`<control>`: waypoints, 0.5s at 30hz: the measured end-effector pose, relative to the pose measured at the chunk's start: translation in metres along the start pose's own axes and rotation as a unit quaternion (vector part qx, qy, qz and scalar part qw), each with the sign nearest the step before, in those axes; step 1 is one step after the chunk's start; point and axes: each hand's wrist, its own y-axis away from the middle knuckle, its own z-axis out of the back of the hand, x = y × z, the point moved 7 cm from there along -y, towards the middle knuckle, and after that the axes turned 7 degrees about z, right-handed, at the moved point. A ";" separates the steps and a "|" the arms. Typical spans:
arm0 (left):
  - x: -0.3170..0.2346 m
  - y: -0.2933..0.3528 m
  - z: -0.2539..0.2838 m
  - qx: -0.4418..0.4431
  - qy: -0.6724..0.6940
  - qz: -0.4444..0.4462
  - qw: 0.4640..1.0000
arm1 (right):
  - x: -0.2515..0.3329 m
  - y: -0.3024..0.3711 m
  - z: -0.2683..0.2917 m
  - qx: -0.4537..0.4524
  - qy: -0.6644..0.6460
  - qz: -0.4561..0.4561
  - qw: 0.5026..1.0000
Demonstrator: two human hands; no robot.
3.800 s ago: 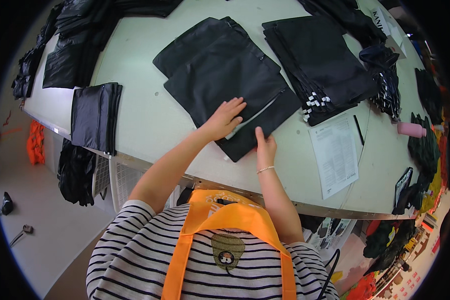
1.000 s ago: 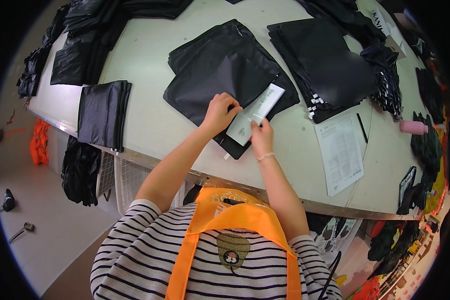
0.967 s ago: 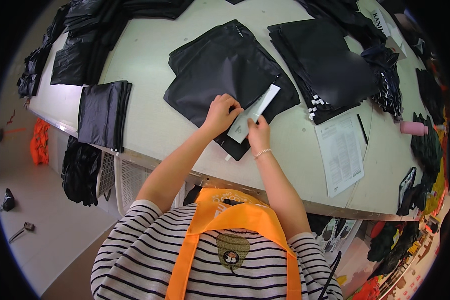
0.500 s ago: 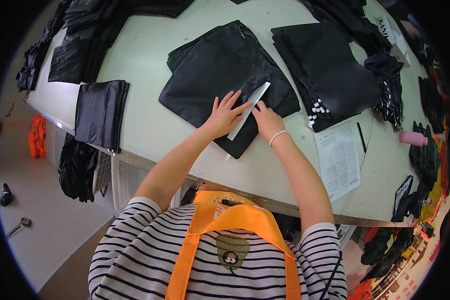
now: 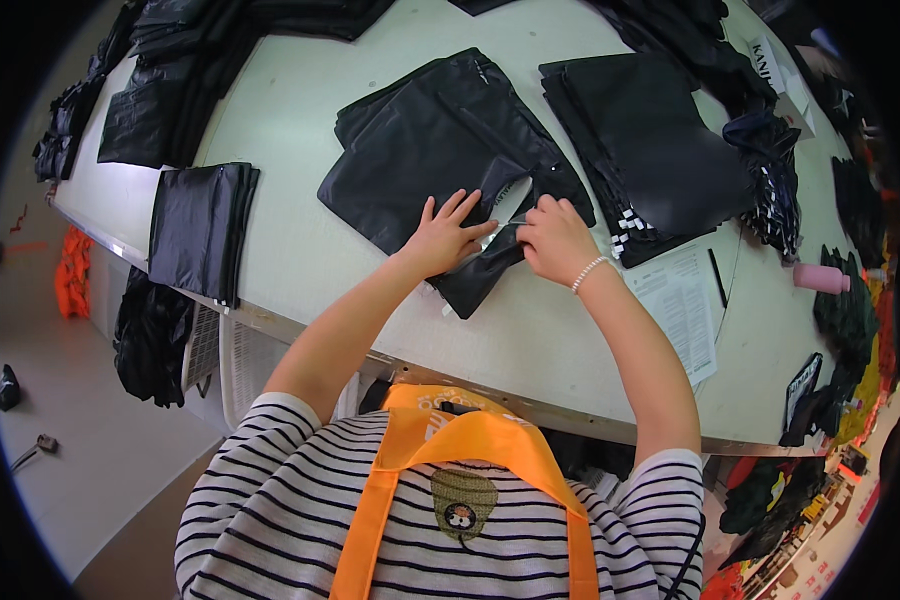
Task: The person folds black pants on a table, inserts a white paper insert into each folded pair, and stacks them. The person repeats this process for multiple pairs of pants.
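On the table in front of me lies a small pile of folded black fabric pieces (image 5: pixel 410 165), turned at an angle. My left hand (image 5: pixel 438 238) rests on the top piece with its fingers spread. My right hand (image 5: pixel 560 240) is closed, pinching the edge of the black fabric to the right and lifting it into a fold. Between the hands a pale, straight strip (image 5: pixel 511 200) shows in part; fabric and fingers cover the rest of it. What the strip is made of I cannot tell.
Right of the pile lies a black fabric stack (image 5: pixel 640 140) with white tags, near a printed sheet (image 5: pixel 675 310), a dark pen (image 5: pixel 717 278) and a pink bottle (image 5: pixel 821 278). Another black stack (image 5: pixel 202 232) sits at the table's left edge, with more behind it.
My right hand has moved right, pulling the black fabric's edge up and over. The pale strip, long and bare before, is now mostly covered. My left hand has hardly moved.
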 end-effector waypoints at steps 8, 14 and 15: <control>-0.003 0.000 -0.001 -0.012 0.094 -0.028 0.995 | 0.016 0.016 0.026 -0.154 -0.120 -0.105 0.975; 0.021 0.003 -0.003 -0.020 0.137 -0.015 0.990 | 0.058 0.027 -0.071 -0.105 -0.120 -0.208 0.965; 0.017 0.006 -0.002 -0.023 0.119 -0.024 0.992 | 0.060 0.031 -0.087 -0.103 -0.136 -0.238 0.956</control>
